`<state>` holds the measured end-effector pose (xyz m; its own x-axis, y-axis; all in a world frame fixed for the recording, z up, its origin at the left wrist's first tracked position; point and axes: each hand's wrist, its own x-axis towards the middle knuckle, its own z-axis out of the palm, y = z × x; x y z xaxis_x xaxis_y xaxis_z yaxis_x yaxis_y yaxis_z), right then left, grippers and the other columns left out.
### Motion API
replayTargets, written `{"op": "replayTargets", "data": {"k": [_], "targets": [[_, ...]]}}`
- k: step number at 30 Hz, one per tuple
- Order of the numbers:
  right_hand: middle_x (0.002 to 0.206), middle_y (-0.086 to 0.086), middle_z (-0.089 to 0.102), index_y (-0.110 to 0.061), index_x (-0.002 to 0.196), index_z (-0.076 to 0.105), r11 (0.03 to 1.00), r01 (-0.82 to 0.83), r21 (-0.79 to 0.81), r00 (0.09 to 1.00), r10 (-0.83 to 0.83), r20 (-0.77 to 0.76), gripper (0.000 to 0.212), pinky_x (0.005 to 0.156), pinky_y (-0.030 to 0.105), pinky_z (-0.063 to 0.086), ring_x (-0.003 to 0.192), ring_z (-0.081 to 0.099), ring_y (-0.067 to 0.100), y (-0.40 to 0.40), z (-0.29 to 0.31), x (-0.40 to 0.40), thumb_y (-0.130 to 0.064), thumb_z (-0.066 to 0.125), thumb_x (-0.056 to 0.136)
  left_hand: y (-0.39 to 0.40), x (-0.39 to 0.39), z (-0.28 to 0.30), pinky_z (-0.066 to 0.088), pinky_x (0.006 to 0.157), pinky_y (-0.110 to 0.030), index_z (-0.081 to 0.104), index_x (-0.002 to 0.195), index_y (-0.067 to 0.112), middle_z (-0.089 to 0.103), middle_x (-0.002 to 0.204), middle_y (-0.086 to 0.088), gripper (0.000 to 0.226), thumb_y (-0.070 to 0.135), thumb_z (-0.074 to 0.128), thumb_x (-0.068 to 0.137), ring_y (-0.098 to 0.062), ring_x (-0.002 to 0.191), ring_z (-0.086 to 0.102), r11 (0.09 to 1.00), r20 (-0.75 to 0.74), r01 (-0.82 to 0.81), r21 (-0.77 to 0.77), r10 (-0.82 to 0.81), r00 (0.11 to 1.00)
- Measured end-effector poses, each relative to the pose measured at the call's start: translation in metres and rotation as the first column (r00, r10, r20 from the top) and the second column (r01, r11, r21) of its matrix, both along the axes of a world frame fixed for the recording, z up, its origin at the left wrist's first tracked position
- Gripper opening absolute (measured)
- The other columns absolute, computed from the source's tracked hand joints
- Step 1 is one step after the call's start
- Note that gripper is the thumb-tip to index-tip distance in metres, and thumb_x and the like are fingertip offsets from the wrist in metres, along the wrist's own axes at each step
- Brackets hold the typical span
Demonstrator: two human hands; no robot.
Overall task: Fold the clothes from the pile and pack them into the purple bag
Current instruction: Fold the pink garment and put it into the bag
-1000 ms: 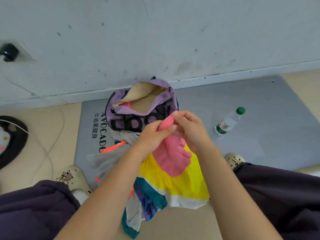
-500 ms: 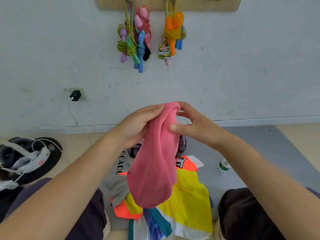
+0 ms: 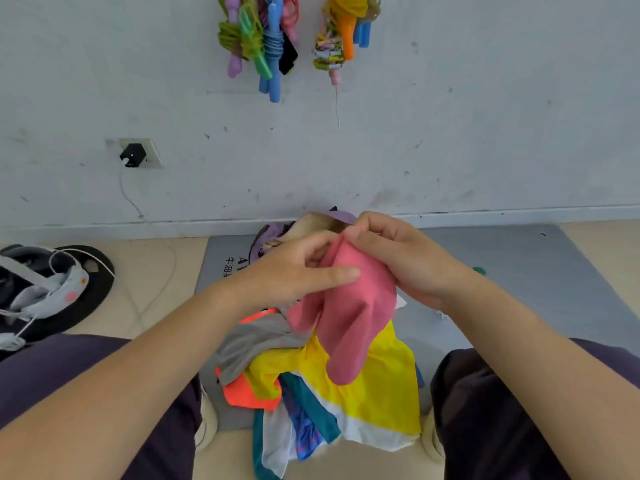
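Currently the soft pink cloth garment (image 3: 349, 317) is pinched at its top by the right hand (image 3: 398, 261) and left hand (image 3: 298, 275), above the pile; edges should be aligned before folding.

My hands (image 3: 408, 261) hide most of the purple bag (image 3: 337, 216) — I only see its top. The jump ropes (image 3: 263, 39) on the wall are cut off at the top edge. The mat's (image 3: 540, 271) writing is mostly covered — I can't read it.
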<state>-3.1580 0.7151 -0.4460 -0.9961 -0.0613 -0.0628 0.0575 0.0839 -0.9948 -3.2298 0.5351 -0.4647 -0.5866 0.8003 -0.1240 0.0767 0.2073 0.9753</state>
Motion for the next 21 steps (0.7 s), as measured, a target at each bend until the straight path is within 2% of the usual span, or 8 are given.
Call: {"op": "replayTargets", "data": {"k": [2, 3, 6, 9, 11, 15, 18, 21], "targets": [[0.086, 0.026, 0.058, 0.001, 0.093, 0.056, 0.999, 0.031, 0.04, 0.999, -0.032, 0.008, 0.041, 0.07, 0.038, 0.039, 0.079, 0.048, 0.025, 0.003, 0.001, 0.002, -0.039, 0.065, 0.084, 0.002, 0.005, 0.001, 0.053, 0.076, -0.02, 0.069, 0.106, 0.026, 0.074, 0.097, 0.008, 0.048, 0.059, 0.077, 0.072, -0.003, 0.089, 0.069, 0.995, -0.084, -0.033, -0.097, 0.025, 0.996], [0.085, 0.024, 0.058, 0.0, 0.091, 0.058, 0.996, 0.051, 0.074, 0.998, -0.053, 0.022, 0.044, 0.071, 0.039, 0.038, 0.079, 0.049, 0.025, 0.006, 0.001, 0.002, -0.042, 0.067, 0.08, 0.001, 0.005, 0.002, 0.053, 0.07, -0.02, 0.071, 0.1, 0.023, 0.074, 0.09, 0.006, 0.046, 0.059, 0.075, 0.072, -0.004, 0.081, 0.068, 0.991, -0.125, -0.071, -0.11, 0.057, 0.991], [0.079, 0.006, 0.063, -0.003, 0.088, 0.065, 0.978, 0.009, 0.209, 0.99, -0.038, 0.133, 0.061, 0.068, 0.032, 0.043, 0.072, 0.054, 0.016, 0.015, -0.001, 0.004, -0.062, 0.065, 0.072, -0.003, 0.002, 0.006, 0.051, 0.069, -0.018, 0.074, 0.096, 0.029, 0.074, 0.091, 0.008, 0.027, 0.049, 0.073, 0.078, -0.004, 0.082, 0.069, 0.984, -0.184, -0.179, 0.017, 0.179, 0.966], [0.075, 0.004, 0.067, -0.006, 0.079, 0.071, 0.954, -0.116, 0.276, 0.953, 0.028, 0.303, 0.075, 0.069, 0.025, 0.049, 0.067, 0.059, 0.014, 0.023, -0.006, 0.008, -0.078, 0.055, 0.063, -0.007, -0.002, 0.007, 0.054, 0.072, -0.018, 0.073, 0.098, 0.028, 0.075, 0.095, 0.006, 0.018, 0.036, 0.074, 0.082, -0.002, 0.084, 0.068, 0.95, -0.171, -0.277, 0.142, 0.299, 0.939], [0.072, 0.005, 0.065, -0.007, 0.074, 0.07, 0.971, -0.103, 0.216, 0.954, 0.035, 0.296, 0.066, 0.071, 0.025, 0.05, 0.067, 0.058, 0.015, 0.024, -0.009, 0.009, -0.071, 0.058, 0.066, -0.01, -0.004, 0.008, 0.053, 0.073, -0.017, 0.072, 0.097, 0.028, 0.075, 0.094, 0.009, 0.017, 0.033, 0.074, 0.082, -0.001, 0.084, 0.068, 0.941, -0.184, -0.297, 0.163, 0.325, 0.928], [0.082, 0.007, 0.072, -0.015, 0.077, 0.071, 1.0, -0.013, 0.012, 0.975, 0.01, 0.224, 0.025, 0.081, 0.03, 0.051, 0.078, 0.067, 0.017, 0.023, -0.011, 0.008, -0.039, 0.067, 0.075, -0.012, -0.003, 0.008, 0.045, 0.067, -0.005, 0.071, 0.089, 0.041, 0.072, 0.087, 0.023, 0.016, 0.026, 0.075, 0.084, 0.009, 0.081, 0.065, 0.966, -0.283, -0.219, 0.138, 0.25, 0.926], [0.098, 0.012, 0.074, -0.011, 0.098, 0.069, 0.998, -0.016, 0.055, 0.966, 0.002, 0.257, 0.032, 0.09, 0.035, 0.051, 0.093, 0.07, 0.024, 0.021, -0.013, 0.008, -0.038, 0.064, 0.082, -0.013, -0.001, 0.011, 0.043, 0.068, -0.004, 0.07, 0.085, 0.047, 0.069, 0.082, 0.024, 0.021, 0.027, 0.075, 0.084, 0.011, 0.078, 0.062, 0.983, -0.331, -0.138, 0.121, 0.171, 0.928], [0.09, 0.006, 0.073, -0.014, 0.098, 0.071, 0.995, -0.056, 0.079, 0.949, 0.028, 0.314, 0.044, 0.087, 0.034, 0.049, 0.085, 0.069, 0.017, 0.014, -0.011, 0.008, -0.051, 0.06, 0.077, -0.014, -0.001, 0.011, 0.041, 0.065, -0.004, 0.068, 0.081, 0.046, 0.066, 0.076, 0.024, 0.018, 0.03, 0.077, 0.081, 0.01, 0.072, 0.058, 0.988, -0.33, -0.089, 0.13, 0.127, 0.935]]}}
